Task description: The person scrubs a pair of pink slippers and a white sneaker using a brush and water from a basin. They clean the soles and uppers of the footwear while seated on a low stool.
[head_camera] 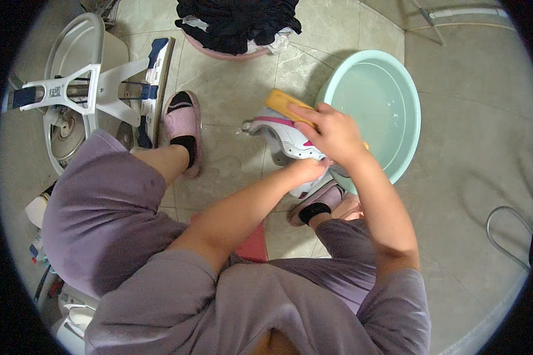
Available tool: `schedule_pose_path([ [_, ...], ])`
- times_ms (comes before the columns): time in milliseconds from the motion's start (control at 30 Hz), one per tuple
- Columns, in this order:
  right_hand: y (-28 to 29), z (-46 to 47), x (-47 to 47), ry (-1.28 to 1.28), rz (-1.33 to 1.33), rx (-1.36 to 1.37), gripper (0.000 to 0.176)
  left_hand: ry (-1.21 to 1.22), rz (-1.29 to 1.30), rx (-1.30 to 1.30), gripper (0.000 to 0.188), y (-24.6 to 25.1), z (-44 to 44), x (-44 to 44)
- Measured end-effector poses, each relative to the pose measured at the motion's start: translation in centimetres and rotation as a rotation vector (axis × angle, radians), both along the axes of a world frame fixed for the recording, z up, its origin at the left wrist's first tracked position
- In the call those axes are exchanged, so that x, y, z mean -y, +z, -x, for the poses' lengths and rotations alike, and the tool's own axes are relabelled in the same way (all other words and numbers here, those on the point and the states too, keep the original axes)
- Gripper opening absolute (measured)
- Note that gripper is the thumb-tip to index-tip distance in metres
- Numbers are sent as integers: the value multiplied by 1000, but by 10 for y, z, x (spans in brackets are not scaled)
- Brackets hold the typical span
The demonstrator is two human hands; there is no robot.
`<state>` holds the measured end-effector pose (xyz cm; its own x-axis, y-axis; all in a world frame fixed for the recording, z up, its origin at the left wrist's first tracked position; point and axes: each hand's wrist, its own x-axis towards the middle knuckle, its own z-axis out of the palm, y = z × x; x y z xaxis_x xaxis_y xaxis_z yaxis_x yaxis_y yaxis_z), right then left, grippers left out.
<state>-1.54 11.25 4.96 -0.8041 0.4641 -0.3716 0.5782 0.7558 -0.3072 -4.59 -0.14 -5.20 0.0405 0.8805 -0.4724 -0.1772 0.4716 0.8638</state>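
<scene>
A white sneaker (288, 133) with a pink stripe and lace holes is held over the floor, beside the near left rim of a mint-green plastic basin (415, 137). My left hand (310, 169) grips the shoe near its opening, though the fingers are partly hidden. In my right hand (335, 131) is a yellow-handled brush (288, 105), laid along the upper side of the shoe; its bristles are out of sight. Water (377, 104) stands in the basin. Under my left hand another white and pink shoe part (304, 191) shows, and I cannot tell whether it belongs to the same shoe.
A pink basin (222, 54) heaped with black and white clothes (240, 22) sits at the far side. On the left, a flat squeeze mop (153, 93) lies across a white bucket (117, 53). My slippered feet (182, 128) flank the work, with a red stool (253, 244) below me.
</scene>
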Motion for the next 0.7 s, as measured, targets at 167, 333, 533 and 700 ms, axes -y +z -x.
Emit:
schedule_pose_path([
  [167, -29, -135, -39, -455, 453, 53, 44, -166, 90, -152, 55, -43, 45, 23],
  [333, -150, -211, -79, -1227, 492, -282, 52, -265, 297, 90, 60, -67, 77, 39],
  [533, -220, -151, -58, -1140, 301, -85, 54, 557, 402, 832, 53, -93, 77, 56],
  [700, -129, -113, -8, -926, 494, -612, 50, 645, 385, 505, 25, -116, 71, 50],
])
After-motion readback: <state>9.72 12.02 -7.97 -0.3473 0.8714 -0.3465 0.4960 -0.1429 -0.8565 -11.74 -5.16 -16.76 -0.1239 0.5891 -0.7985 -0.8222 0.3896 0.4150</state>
